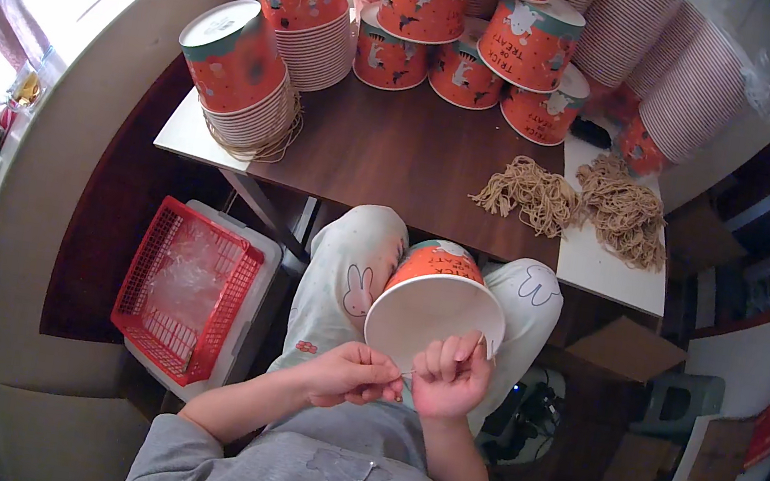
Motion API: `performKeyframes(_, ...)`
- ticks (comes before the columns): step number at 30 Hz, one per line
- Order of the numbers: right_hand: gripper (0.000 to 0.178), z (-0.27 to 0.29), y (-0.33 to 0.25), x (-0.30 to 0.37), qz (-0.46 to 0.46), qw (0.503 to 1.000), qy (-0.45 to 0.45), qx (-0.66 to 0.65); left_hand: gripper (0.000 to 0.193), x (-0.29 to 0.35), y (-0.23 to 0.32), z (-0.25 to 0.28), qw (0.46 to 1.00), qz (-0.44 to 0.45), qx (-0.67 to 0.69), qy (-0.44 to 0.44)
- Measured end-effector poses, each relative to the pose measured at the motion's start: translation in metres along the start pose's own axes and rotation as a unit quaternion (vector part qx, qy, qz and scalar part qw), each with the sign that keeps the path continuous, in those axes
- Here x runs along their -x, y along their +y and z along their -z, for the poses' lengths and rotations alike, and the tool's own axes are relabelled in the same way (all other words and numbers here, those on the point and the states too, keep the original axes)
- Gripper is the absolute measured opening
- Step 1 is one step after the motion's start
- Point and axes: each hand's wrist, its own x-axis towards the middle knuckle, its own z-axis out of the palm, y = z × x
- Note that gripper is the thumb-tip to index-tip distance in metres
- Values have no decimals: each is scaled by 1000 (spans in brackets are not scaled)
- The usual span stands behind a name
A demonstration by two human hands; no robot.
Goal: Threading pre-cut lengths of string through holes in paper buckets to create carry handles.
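One left hand point(354, 376), one right hand point(452, 376), both pinching thin cord point(407, 375), lettered orange bucket point(432, 308)

On the brown wood-grain table point(367, 159): orange round paper buckets point(528, 49) along the far edge, an orange-and-white bucket stack point(221, 80) at the near-left corner, tangled tan string bundles point(529, 199) toward the right edge. Before the near edge, one white-lined orange paper bucket point(434, 311); farther left, a red plastic basket point(157, 253).

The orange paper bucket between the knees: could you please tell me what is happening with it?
A seated person has the orange paper bucket between the thighs, its open mouth facing them. In front of it, the left hand and right hand pinch a thin strand between them. More orange buckets and bundles of tan twine are on the desk.
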Motion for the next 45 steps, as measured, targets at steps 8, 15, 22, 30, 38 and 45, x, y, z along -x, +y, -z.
performKeyframes(8,22,9,-21,6,-17,781,-5,624,7,15,13,-2,833,-235,-471,171)
performKeyframes(15,14,-32,-38,14,-19,608,-102,787,10,20,23,-6,644,-342,-645,227)
performKeyframes(22,16,1,2,-3,-108,760,-115,630,16,21,24,-6,519,-368,-743,209)
performKeyframes(30,8,2,0,-10,-96,747,-99,650,14,19,21,-2,494,-369,-756,221)
performKeyframes(38,4,17,17,-26,88,610,-103,781,10,18,23,12,488,-363,-716,342)
performKeyframes(45,5,20,20,-30,79,604,-121,784,12,14,23,22,505,-362,-698,356)
